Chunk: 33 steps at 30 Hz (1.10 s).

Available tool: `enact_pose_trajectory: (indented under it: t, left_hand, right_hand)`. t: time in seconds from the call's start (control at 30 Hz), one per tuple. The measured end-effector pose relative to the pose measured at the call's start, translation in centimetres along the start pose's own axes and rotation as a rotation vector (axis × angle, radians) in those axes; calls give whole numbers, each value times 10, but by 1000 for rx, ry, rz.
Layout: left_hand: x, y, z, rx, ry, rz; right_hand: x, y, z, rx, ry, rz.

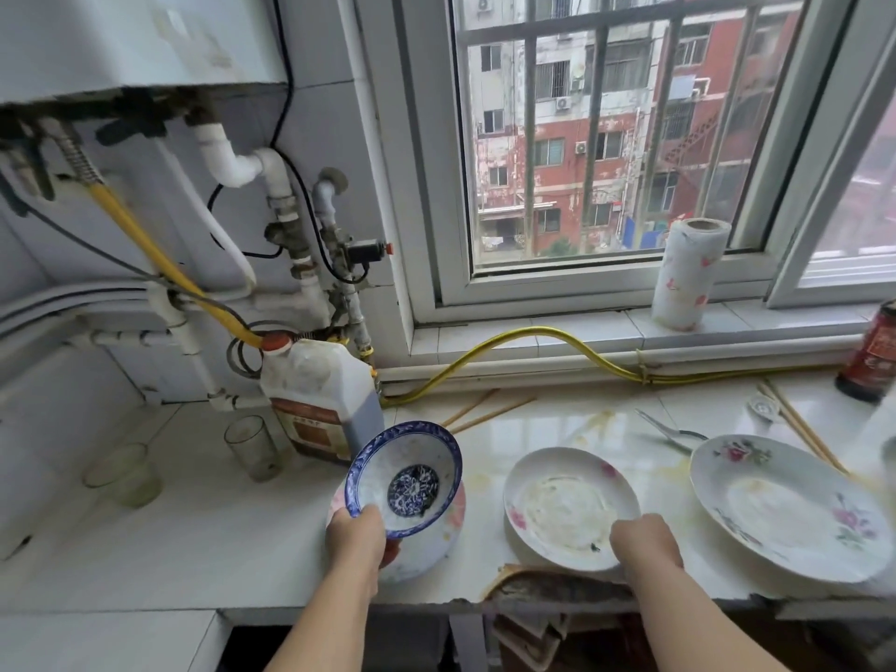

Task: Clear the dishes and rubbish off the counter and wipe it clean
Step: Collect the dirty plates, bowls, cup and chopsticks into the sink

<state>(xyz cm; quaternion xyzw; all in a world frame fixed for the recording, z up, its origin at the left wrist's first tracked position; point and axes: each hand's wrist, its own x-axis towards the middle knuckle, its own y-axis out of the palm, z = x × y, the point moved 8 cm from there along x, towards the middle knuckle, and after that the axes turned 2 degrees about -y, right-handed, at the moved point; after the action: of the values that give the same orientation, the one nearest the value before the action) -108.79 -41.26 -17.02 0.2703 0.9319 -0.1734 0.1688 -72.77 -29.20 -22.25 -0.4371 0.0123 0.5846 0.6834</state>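
Observation:
My left hand [358, 538] grips a blue-patterned bowl [405, 470] by its near rim, tilted and held above a flowered plate [443, 531] on the white counter [169, 550]. My right hand [645, 540] clasps the near rim of a dirty flowered plate [565, 504] at the counter's middle. A larger flowered plate [780, 504] lies to the right. Behind the plates lie a metal spoon [671, 431], a white ceramic spoon [765, 408] and wooden chopsticks [487, 410], with more chopsticks [800, 426] at the right. Yellowish smears mark the counter.
Two empty glasses [252, 446] [123, 472] and a dark liquid jug [320, 397] stand at the left. A paper towel roll [686, 274] is on the windowsill, a dark bottle [872, 356] at far right. A yellow hose [533, 337] runs along the wall. The counter's front edge is broken.

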Motion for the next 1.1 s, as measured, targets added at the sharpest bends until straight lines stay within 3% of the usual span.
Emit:
enact_pose_trajectory:
  t: [0.13,0.27,0.47,0.73,1.1]
  left_hand:
    - [4,-11,1,17,-34,-20]
    - [6,-19,-3,2,-37,-44]
    - [7,-30,-14,-5,21,-50]
    - [21,-56,-20,60,37,-65]
    - [35,-55,-7,203,27,13]
  right_hand:
    - [2,16,-18,329,137,74]
    - [-9,23,-1,436,68,27]
    - [-36,51,60,268,-206,142]
    - [-83,122,105,121,-351,382]
    - [-88,145,109,44,-355,341]
